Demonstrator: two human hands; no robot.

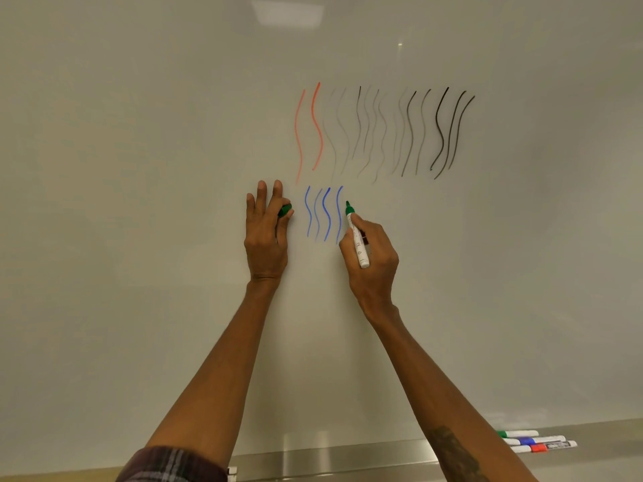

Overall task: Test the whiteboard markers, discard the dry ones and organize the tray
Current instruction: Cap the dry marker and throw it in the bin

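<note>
I am at the testing step with a green one: my right hand (374, 253) grips the green marker (357, 240) in a writing hold, fingers curled round its white barrel. It is up at the whiteboard (139, 168), just right of the 4 blue test lines (323, 215) and below the red lines (308, 133) and the black and grey lines (417, 130). Its long axis runs steeply, nearly upright against the board, with the green tip pointing up and a little left and the blunt end pointing down toward me. I cannot tell whether the tip touches the surface; no green line shows yet. My left hand (266, 234) lies by the board with the long fingers straight, pinching the green cap (286, 210) at its right edge. The next move, I judge, calls for steady pressure and a wavy pull downward, so the ink shows strong or faint. Then the cap goes back on, and the marker goes to the tray (348, 457) or gets discarded. There 3 markers lie side by side at the right end: green (518, 433), blue (532, 440), red (542, 448).
</note>
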